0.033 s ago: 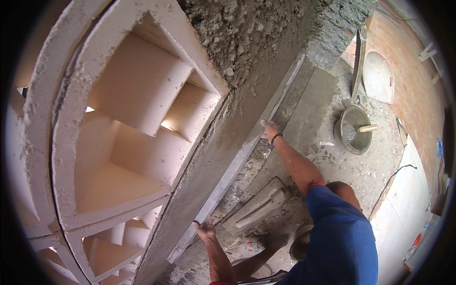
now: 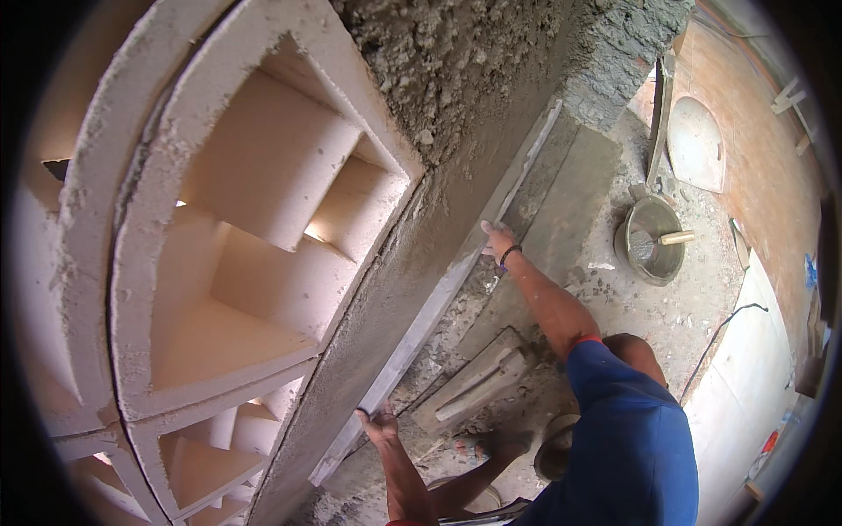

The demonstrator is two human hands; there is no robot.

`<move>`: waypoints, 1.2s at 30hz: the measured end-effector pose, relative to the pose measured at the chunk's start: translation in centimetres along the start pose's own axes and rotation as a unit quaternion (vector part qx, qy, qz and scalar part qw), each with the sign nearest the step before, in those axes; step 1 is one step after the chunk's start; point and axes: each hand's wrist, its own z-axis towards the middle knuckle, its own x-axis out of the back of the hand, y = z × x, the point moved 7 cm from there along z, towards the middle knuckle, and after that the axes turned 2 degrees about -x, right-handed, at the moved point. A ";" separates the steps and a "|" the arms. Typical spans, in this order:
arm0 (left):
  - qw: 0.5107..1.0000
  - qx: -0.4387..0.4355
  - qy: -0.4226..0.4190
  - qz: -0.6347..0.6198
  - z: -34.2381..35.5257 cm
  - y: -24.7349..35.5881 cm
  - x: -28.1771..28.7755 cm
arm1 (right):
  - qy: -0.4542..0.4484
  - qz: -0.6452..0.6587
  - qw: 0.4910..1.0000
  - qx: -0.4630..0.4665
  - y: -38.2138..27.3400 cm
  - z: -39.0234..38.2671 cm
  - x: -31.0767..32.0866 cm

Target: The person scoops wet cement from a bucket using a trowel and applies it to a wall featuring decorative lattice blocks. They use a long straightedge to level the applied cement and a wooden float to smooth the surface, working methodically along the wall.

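Observation:
A long, pale straightedge point(image 2: 412, 336) lies slantwise along the lower edge of a wall face of wet grey plaster point(image 2: 386, 272). My left hand point(image 2: 381, 425) grips it near its closer end, the thumb over the top and the fingers partly hidden. Farther up the same bar, my right hand point(image 2: 498, 238), with a dark band at the wrist, is closed on the outer edge. The bar looks flush against the plaster. Above its far part, the mortar point(image 2: 456, 70) is rough and lumpy.
Pale ventilation blocks point(image 2: 132, 307) with deep openings stand left of the plaster. On the mortar-strewn floor are a short wooden board point(image 2: 482, 377), a bucket point(image 2: 625, 248) holding a wooden-handled tool point(image 2: 678, 238), and a white board point(image 2: 695, 145). Another bucket point(image 2: 553, 449) is beside my body.
The view has shifted slightly, so the ventilation blocks appear a little farther right. Both hands and the straightedge stay in place.

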 end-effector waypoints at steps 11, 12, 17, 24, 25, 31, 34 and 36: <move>1.000 0.003 -0.009 0.002 -7.5 3.7 -6.5 | 0.040 -0.046 0.996 0.066 -10.9 -8.4 -2.4; 1.000 0.002 -0.013 0.002 -8.1 4.2 -7.0 | 0.036 -0.046 0.996 0.065 -11.6 -8.8 -2.4; 1.000 0.008 -0.024 -0.009 -11.7 6.4 -9.6 | 0.039 -0.047 0.996 0.064 -15.3 -11.3 -2.9; 0.999 0.012 -0.030 0.003 -16.1 9.4 -12.6 | 0.034 -0.050 0.996 0.067 -19.7 -15.3 -3.8; 1.000 0.016 -0.022 0.002 -16.5 9.8 -12.7 | 0.034 -0.050 0.996 0.066 -20.3 -15.9 -4.0; 1.000 0.020 -0.021 0.011 -18.6 11.8 -13.7 | 0.047 -0.053 0.996 0.057 -22.5 -18.5 -4.6; 1.000 0.021 -0.016 -0.004 -19.3 12.3 -14.3 | 0.053 -0.058 0.995 0.063 -23.7 -19.4 -4.8; 1.000 0.017 -0.018 0.007 -20.3 12.9 -14.7 | 0.060 -0.059 0.994 0.066 -24.2 -20.5 -5.1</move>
